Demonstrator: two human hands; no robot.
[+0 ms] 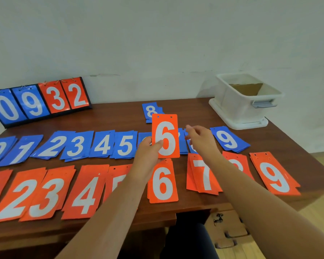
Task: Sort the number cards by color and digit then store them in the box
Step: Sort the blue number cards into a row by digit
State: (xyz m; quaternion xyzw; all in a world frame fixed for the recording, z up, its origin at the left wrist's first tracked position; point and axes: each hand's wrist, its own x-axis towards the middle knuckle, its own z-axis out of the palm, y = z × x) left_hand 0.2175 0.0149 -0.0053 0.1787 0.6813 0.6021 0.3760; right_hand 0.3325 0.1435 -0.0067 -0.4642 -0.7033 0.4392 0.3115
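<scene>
My left hand [149, 150] holds an orange 6 card [165, 135] upright above the table, thumb across the digit. My right hand [199, 139] hovers just right of it, fingers apart and holding nothing, over the blue 7 and 8 piles, which it partly hides. Below lies the orange 6 pile [163, 184]. A blue row runs 0 to 9, ending in the blue 9 pile [229, 139]; an orange row lies in front of it, ending in the orange 9 pile [275, 174]. A separate blue 8 pile [150, 110] sits behind. The white box [238, 107] stands at the back right.
A flip scoreboard [39, 101] showing 0 9 3 2 leans against the wall at the back left. The box rests on its white lid [251, 124] and holds a piece of cardboard. The brown table's [118, 116] right edge drops to wooden floor.
</scene>
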